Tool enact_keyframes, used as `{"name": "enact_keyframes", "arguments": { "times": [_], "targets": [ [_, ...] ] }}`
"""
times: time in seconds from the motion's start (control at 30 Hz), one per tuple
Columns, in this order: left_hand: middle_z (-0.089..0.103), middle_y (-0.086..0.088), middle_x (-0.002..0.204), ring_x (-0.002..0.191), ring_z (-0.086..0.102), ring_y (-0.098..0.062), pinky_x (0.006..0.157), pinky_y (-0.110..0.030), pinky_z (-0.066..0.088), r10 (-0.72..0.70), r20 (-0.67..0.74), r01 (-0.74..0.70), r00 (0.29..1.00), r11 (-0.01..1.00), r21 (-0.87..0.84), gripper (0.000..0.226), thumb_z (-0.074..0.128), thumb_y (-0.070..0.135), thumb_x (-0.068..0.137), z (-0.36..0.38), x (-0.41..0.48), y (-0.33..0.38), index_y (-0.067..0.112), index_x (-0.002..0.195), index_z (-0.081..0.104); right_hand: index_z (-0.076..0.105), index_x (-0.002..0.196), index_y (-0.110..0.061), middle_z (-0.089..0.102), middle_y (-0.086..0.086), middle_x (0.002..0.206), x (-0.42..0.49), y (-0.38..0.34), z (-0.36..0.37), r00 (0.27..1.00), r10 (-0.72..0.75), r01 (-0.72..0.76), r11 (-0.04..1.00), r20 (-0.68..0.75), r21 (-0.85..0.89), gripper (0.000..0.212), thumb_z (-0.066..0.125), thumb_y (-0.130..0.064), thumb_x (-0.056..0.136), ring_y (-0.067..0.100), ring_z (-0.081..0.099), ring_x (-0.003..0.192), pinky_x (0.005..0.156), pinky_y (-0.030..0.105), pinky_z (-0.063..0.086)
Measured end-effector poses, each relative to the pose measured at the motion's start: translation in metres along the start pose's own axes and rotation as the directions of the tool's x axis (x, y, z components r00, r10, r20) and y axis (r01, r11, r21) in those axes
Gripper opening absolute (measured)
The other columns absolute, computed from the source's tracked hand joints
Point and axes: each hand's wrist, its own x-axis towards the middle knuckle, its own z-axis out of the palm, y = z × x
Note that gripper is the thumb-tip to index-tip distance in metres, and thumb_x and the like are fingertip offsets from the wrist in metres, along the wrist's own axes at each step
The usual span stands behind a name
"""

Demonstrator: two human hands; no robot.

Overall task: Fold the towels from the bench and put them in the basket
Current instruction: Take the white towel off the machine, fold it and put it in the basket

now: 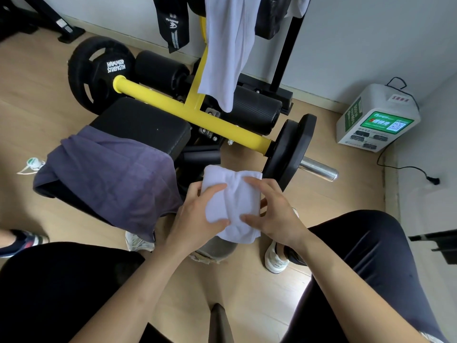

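Two towels are draped on the bench [138, 125]: a purple towel [111, 179] over its pad, a hanging white towel [227, 45] above; a folded white towel [232, 199] is gripped above the floor by left hand [197, 216] and right hand [274, 211], fingers curled round it.

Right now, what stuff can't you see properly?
All in the head view:
- The grey container is mostly hidden under the white towel, which the left hand and right hand grip. I cannot tell if it is the basket.
- The hanging white cloth has its top cut off by the frame edge.
- The charging box has print too small to read.
- The shoe is partly cut off by the left edge.
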Motion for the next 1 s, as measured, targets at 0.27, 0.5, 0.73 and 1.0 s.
{"name": "enact_keyframes", "arguments": {
  "times": [0.27,0.5,0.73,1.0],
  "targets": [
    [0.048,0.016,0.144,0.118,0.056,-0.014,0.09,-0.034,0.051,0.107,-0.001,-0.106,0.994,0.994,-0.026,0.071,0.067,0.021,0.088,0.006,-0.003,-0.004,0.046,0.15,0.04,0.036,0.149,-0.033,0.032,-0.016,0.122,0.001,0.003,0.019,0.998,-0.023,0.017,0.994,-0.051,-0.104,0.085,0.081,-0.024,0.077,0.012,0.052,0.1,0.083,0.022,0.047],
    [0.064,0.017,0.135,0.116,0.063,-0.001,0.087,-0.029,0.055,0.133,0.045,-0.115,0.99,0.952,-0.284,0.044,0.056,0.022,0.099,0.007,-0.005,-0.01,0.04,0.138,0.047,0.04,0.147,-0.032,0.041,-0.012,0.131,-0.002,0.003,0.023,0.996,-0.053,0.051,0.998,-0.068,-0.035,0.081,0.081,-0.03,0.078,0.01,0.049,0.115,0.096,0.032,0.05],
    [0.047,0.004,0.133,0.105,0.058,-0.007,0.081,-0.019,0.055,0.235,0.079,-0.186,0.969,0.9,-0.395,0.04,0.058,0.016,0.095,0.01,-0.003,-0.011,0.033,0.13,0.067,0.051,0.126,-0.049,0.06,-0.035,0.118,-0.009,-0.007,0.019,0.999,0.041,-0.037,0.952,-0.009,0.303,0.054,0.08,-0.039,0.081,-0.007,0.058,0.113,0.085,0.013,0.051],
    [0.041,0.023,0.133,0.124,0.049,-0.002,0.102,-0.025,0.05,0.05,0.024,-0.031,0.998,0.86,-0.51,0.049,0.075,0.029,0.075,0.007,-0.003,-0.019,0.044,0.12,0.062,0.05,0.134,-0.026,0.071,0.0,0.119,-0.001,0.009,0.024,0.986,0.131,-0.164,0.838,0.101,0.52,0.054,0.07,-0.003,0.089,0.024,0.066,0.113,0.097,0.045,0.054]
  ]
}}
